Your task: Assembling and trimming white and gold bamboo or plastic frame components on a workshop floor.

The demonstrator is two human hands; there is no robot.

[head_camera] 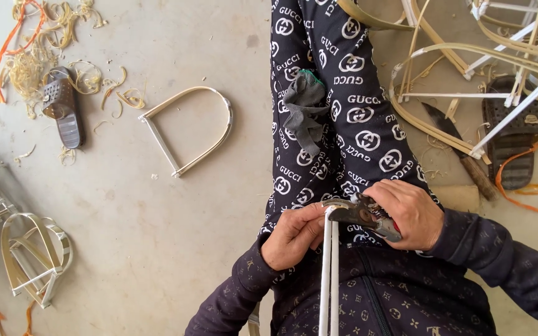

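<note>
On the lap, the left hand (292,233) pinches white rods (329,274); the right hand (409,214) grips pruning shears (362,214); a grey glove (306,115) lies ahead.

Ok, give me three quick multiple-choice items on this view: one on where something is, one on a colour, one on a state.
1. Where does the D-shaped frame lie?
A. On the concrete floor, left of the leg
B. On the person's lap
C. On top of the brown sandal

2. What colour is the glove resting on the patterned trouser leg?
A. Orange
B. Grey
C. White

3. What is the right hand doing?
A. Resting open on the floor
B. Gripping pliers at the end of the white rods
C. Holding the knife

Answers:
1 A: it lies alone on bare floor.
2 B: the fabric is grey with a green cuff.
3 B: its fingers wrap the handles, while the left hand pinches the rods just below.
</note>
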